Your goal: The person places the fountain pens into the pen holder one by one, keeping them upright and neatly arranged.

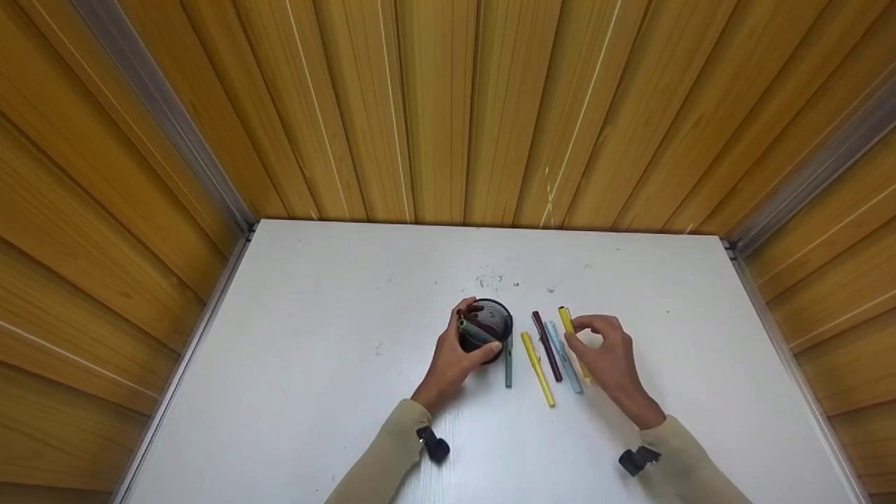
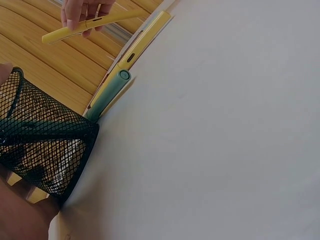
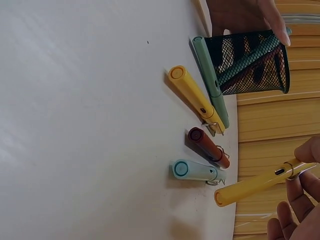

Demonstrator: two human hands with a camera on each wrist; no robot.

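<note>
Sleeves are showing at the near edge of the white table (image 1: pixel 315 392), one for each arm. The left hand (image 1: pixel 455 357) is wrapping its fingers round the black mesh cup (image 1: pixel 486 336) and keeping it upright. One green-grey pen (image 1: pixel 478 333) is already leaning inside the cup, and the right wrist view is showing what looks like a dark pen in there too, so I think a small part of the putting away is done.

The right hand (image 1: pixel 605 353) is pinching a yellow pen (image 1: pixel 565 320) near its clip and holding it up off the table, so I think this pen is the one being worked on now.

Four pens are lying on the table between the two hands. A grey-green pen (image 1: pixel 509 367) is lying just beside the cup. Next to it is another yellow pen (image 1: pixel 537 369), then a dark red pen (image 1: pixel 547 346), then a light blue pen (image 1: pixel 564 357). These four are waiting, so most of the work is left, I think.

Farther back, the table is meeting a wall of yellow wood boards (image 1: pixel 448 105)
</note>
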